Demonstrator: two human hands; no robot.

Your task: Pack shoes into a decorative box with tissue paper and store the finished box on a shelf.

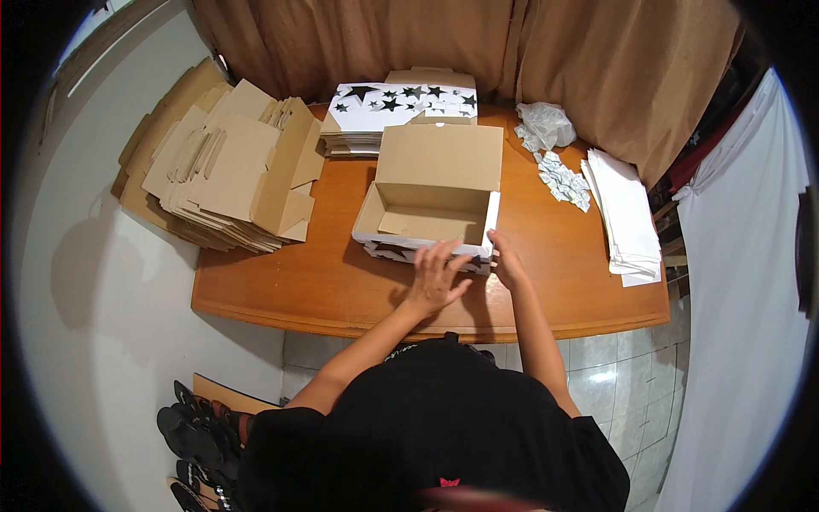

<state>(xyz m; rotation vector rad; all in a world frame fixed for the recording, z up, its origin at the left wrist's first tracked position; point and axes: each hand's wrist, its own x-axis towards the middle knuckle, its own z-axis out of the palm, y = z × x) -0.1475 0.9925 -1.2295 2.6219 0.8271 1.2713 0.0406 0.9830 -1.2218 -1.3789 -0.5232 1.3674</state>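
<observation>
An open cardboard box [431, 224] stands on the wooden table in front of me, its lid raised at the far side. Inside it is plain brown; the outside is white with black stars. My left hand [437, 280] lies against the front wall with fingers spread, hiding part of the star pattern. At the near right corner, my right hand [509, 261] holds the box, its thumb side by the top edge and some fingers hidden. Behind the box sits a stack of flat box pieces topped by a white star-printed sheet [358, 118].
Flat brown cardboard blanks [226, 171] are piled on the table's left [247, 286]. At the right lie a clear plastic bag [546, 125], small pale packets [563, 181] and a stack of white paper [623, 218]. A brown curtain [358, 38] hangs behind.
</observation>
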